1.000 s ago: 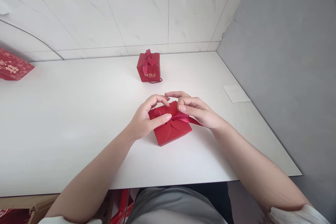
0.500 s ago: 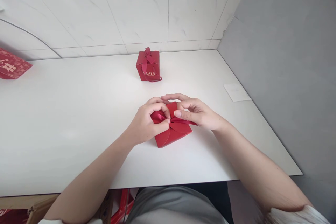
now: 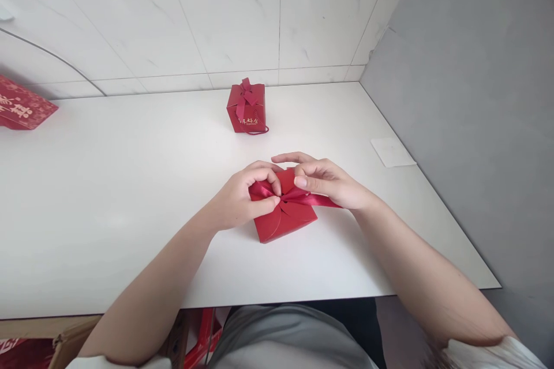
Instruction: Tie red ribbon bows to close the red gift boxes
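Left hand (image 3: 240,199): thumb and index tips closed together on the ribbon (image 3: 318,200), right at the gathered middle on top of the red box (image 3: 283,225). Other left fingers curve over the box's far-left side. Right hand (image 3: 335,184): over the box's right side, thumb and index bent close to each other, another finger stretched out toward the left hand. Can't tell if it grips anything; the ribbon's right tail runs out just below it, toward the wrist.

Red box sits on the desk (image 3: 108,184), near the front edge, in front of the person, turned at an angle. Top flaps are folded in, curved edges meeting under the ribbon. Ribbon's left part is bunched beneath the left hand, partly hidden.

Behind it, well apart: second box (image 3: 236,112), darker red, upright, bow (image 3: 246,94) on top, gold lettering on the front, cord handle (image 3: 258,133) hanging down to the desk. White paper (image 3: 393,152) flat by the right edge. Patterned red package (image 3: 26,106) at far left, cut off by the view. Below the desk, front left: open cardboard carton (image 3: 75,339), red stuff inside.
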Motion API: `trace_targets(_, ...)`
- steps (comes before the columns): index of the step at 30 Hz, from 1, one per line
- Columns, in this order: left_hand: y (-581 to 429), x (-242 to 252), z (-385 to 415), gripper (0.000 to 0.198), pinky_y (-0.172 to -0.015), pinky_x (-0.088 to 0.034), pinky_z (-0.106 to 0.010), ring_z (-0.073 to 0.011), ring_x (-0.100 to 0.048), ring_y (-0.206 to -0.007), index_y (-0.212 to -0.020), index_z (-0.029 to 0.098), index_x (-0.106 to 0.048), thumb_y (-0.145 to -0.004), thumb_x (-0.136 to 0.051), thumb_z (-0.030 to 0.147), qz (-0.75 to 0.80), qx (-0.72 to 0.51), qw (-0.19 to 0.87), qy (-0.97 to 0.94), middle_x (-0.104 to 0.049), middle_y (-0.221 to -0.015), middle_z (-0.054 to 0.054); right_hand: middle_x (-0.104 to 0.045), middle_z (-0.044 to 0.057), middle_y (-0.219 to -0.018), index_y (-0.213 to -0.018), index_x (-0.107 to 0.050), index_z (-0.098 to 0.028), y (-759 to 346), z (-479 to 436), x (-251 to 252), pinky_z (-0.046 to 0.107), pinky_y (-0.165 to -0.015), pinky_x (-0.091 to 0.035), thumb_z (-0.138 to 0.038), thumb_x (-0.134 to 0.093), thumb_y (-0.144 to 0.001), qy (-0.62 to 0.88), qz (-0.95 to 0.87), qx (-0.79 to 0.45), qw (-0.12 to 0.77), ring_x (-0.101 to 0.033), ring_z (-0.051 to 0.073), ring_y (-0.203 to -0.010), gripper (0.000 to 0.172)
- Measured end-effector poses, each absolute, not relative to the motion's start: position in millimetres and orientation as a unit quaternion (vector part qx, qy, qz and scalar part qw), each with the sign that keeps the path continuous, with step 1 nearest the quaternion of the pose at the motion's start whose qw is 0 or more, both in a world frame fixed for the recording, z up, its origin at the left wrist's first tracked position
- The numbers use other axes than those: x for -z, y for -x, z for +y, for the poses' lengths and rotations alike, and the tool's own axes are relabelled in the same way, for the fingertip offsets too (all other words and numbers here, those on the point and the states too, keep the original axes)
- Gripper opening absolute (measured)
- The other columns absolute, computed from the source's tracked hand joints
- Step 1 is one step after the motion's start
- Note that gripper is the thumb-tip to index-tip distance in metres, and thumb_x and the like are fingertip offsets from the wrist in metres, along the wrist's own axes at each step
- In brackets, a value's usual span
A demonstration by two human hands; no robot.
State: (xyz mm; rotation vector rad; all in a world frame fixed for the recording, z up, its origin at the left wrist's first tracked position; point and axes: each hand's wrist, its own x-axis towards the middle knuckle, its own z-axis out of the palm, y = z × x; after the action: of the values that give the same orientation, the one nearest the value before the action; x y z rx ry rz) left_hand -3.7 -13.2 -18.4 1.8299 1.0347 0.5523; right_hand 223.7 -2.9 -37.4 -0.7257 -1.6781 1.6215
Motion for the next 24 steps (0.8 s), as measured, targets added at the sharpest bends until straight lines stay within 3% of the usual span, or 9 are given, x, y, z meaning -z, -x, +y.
trace_targets(5, 5.5, 17.6, -13.5, 0.013, -0.084, -0.053, -0.034, -0.0206, -0.062, -0.105, -0.085, 0.021, -0.061, -0.083, -0.07, 0.031, 0.413, -0.225, 0.475, -0.744, -0.058, -0.127, -0.003, -0.051, 0.004, -0.148, -0.07, -0.069, -0.022, -224.0, -3.3, 37.2, 0.046, -0.113, -0.038, -0.042, -0.065, -0.093, 0.286, -0.65, -0.617, 0.34, -0.034, 0.028, -0.147, 0.03)
trace_targets(8, 3.6, 18.3, -14.7, 0.017, -0.09, -0.052, -0.036, -0.021, -0.061, -0.108, -0.084, 0.021, -0.061, -0.082, -0.073, 0.034, 0.411, -0.237, 0.458, -0.752, -0.058, -0.126, -0.004, -0.052, 0.004, -0.147, -0.078, -0.073, -0.024, -222.5, -4.3, 37.7, 0.046, -0.115, -0.036, -0.044, -0.063, -0.094, 0.289, -0.663, -0.608, 0.328, -0.03, 0.027, -0.149, 0.027)
trace_targets(12, 2.7, 19.2, -15.1, 0.019, -0.088, -0.052, -0.036, -0.0201, -0.061, -0.104, -0.084, 0.021, -0.06, -0.082, -0.073, 0.035, 0.415, -0.23, 0.46, -0.75, -0.058, -0.126, -0.004, -0.059, 0.005, -0.139, -0.085, -0.075, -0.026, -221.2, -4.7, 36.4, 0.045, -0.117, -0.034, -0.043, -0.061, -0.096, 0.275, -0.683, -0.596, 0.32, -0.024, 0.023, -0.152, 0.024)
trace_targets(19, 2.9, 18.4, -15.5, 0.022, -0.081, -0.052, -0.033, -0.0177, -0.061, -0.097, -0.089, 0.023, -0.057, -0.082, -0.073, 0.035, 0.418, -0.226, 0.464, -0.747, -0.06, -0.112, -0.002, -0.051, 0.004, -0.149, -0.088, -0.074, -0.024, -222.6, -2.4, 37.2, 0.045, -0.117, -0.033, -0.033, -0.061, -0.096, 0.265, -0.682, -0.606, 0.312, -0.037, 0.027, -0.146, 0.017)
trace_targets(24, 3.7, 16.9, -14.9, 0.02, -0.084, -0.052, -0.034, -0.0184, -0.061, -0.099, -0.088, 0.022, -0.058, -0.082, -0.073, 0.035, 0.412, -0.22, 0.456, -0.757, -0.06, -0.113, -0.003, -0.047, 0.004, -0.151, -0.084, -0.072, -0.022, -225.1, -2.4, 39.0, 0.045, -0.114, -0.037, -0.021, -0.058, -0.095, 0.265, -0.668, -0.614, 0.327, -0.048, 0.027, -0.138, 0.018)
